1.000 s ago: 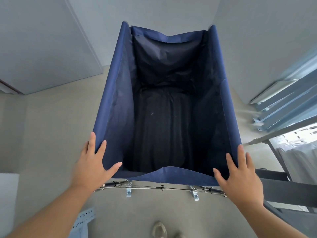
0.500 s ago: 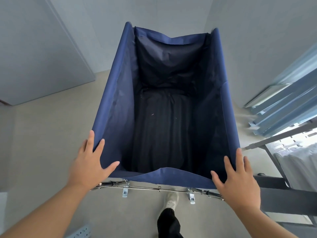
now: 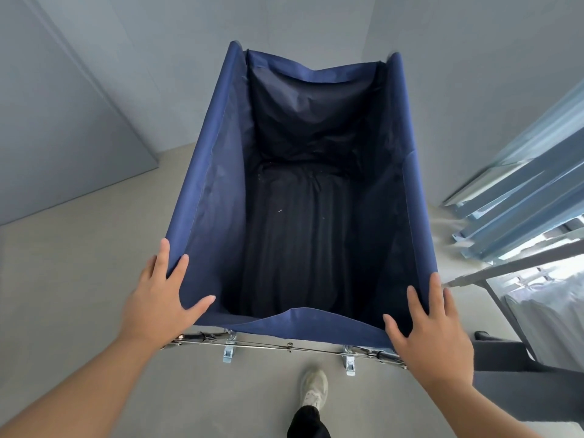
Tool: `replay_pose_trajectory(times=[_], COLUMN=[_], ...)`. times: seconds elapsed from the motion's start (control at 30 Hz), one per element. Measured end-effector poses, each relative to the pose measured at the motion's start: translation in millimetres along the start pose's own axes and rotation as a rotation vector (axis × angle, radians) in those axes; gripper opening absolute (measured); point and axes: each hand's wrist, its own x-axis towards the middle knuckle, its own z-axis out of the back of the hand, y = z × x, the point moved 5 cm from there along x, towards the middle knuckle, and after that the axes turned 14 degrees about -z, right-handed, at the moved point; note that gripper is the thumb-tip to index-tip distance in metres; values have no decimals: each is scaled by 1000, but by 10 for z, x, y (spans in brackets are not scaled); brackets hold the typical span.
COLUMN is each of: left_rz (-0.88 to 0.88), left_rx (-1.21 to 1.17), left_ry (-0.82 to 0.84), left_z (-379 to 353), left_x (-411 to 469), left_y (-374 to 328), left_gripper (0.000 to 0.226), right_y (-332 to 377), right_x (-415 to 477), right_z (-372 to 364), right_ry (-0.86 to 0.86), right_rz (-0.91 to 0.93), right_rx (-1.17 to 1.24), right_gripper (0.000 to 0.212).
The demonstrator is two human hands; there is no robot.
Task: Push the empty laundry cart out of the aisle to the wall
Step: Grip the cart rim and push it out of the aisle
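The laundry cart (image 3: pixel 202 172) is a deep navy fabric bin on a metal frame (image 3: pixel 284 344), straight ahead of me on the pale floor. Its dark inside holds nothing. My left hand (image 3: pixel 155 301) lies over the near left corner, thumb on the near rim and fingers along the outer side. My right hand (image 3: pixel 433 336) covers the near right corner the same way. The cart's far end points at a pale wall (image 3: pixel 300 23) close behind it. The wheels are hidden.
A grey panel (image 3: pixel 63 137) leans at the left. Blue metal beams (image 3: pixel 518 210) lean on the right wall. Below them stands a grey rack (image 3: pixel 505 267) with white bundles (image 3: pixel 550 317). My white shoe (image 3: pixel 314 390) is just behind the cart.
The cart and I have rolled forward toward the wall. The left panel has slid off to the left. My foot has stepped into view behind the frame. Both hands keep their corners.
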Motion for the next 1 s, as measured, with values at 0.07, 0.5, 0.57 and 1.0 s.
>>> replay_pose_trajectory(times=[0.07, 0.5, 0.57, 1.0], left_rz=[-7, -51, -63, -46], left_rx=[7, 39, 42, 41], left_ry=[0, -24, -31, -29], left_z=[13, 92, 102, 172], left_x=[170, 1141, 1240, 1728], left_y=[10, 103, 101, -43], left_gripper=[94, 96, 95, 96], right_y=[34, 255, 273, 248], right_x=[131, 906, 989, 1513], right_z=[19, 71, 81, 120], right_ry=[-1, -31, -37, -84], right_rz=[-9, -54, -58, -36], right_rx=[-5, -16, -12, -22], right_gripper=[68, 71, 70, 67])
